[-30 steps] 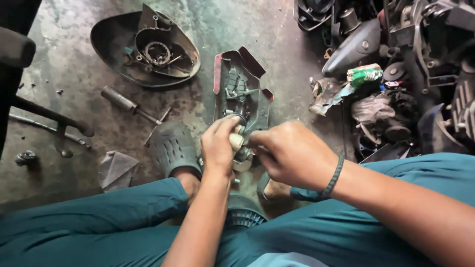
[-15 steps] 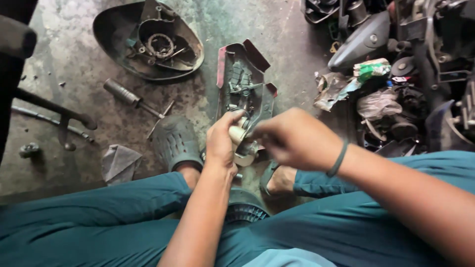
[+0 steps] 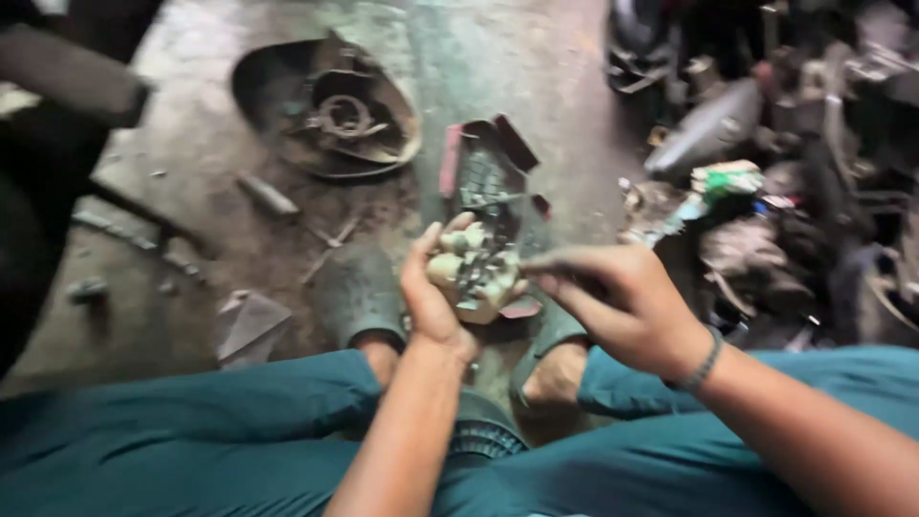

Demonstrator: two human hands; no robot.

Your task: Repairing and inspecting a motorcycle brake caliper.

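My left hand [image 3: 433, 292] cups a small dirty whitish mechanical part [image 3: 476, 271] with dark metal pieces in it, held above my feet. My right hand [image 3: 617, 297] is just to its right, fingers pinched together at the part's edge; the blur hides whether they grip anything. A beaded band sits on my right wrist. Behind the part, on the floor, lies a dark plastic housing with a red edge [image 3: 483, 172]. The picture is motion-blurred.
A round dark cover with a ring inside [image 3: 330, 120] lies on the concrete floor at upper left. A screwdriver [image 3: 268, 196] and a scrap of paper [image 3: 247, 321] lie left. Piled engine and vehicle parts [image 3: 766, 172] crowd the right. My sandalled feet and teal trousers fill the bottom.
My right hand has drawn slightly right, off the part, which now shows in my left palm. The camera has shifted and the picture has blurred.
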